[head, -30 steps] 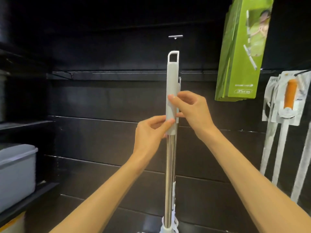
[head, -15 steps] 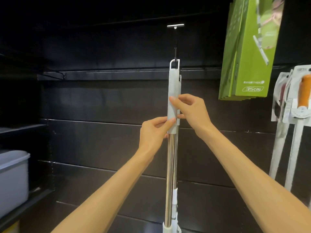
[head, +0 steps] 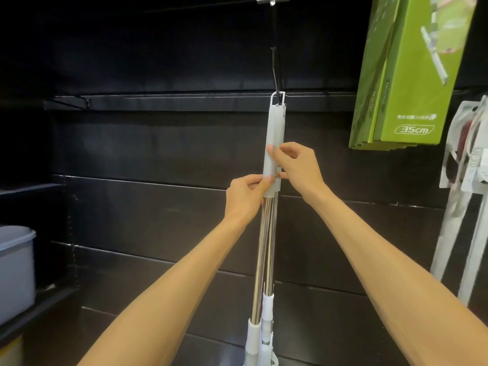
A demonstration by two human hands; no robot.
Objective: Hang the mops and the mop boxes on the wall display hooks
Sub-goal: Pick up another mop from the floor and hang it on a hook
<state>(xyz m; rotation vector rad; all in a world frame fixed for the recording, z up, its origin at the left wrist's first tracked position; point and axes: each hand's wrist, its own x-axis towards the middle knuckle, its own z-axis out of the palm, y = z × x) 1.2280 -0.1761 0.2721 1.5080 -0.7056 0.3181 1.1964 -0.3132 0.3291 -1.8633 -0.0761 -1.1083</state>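
Mop handle [head: 274, 143] loop sits on black wall hook [head: 276, 72], poles hanging down. Left hand [head: 245, 196] and right hand [head: 298, 167] both pinching grey grip. Green mop boxes [head: 412, 75] hanging right.

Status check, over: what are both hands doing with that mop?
Left hand and right hand both pinch the mop handle. Its loop sits on the hook. Nothing in the way.
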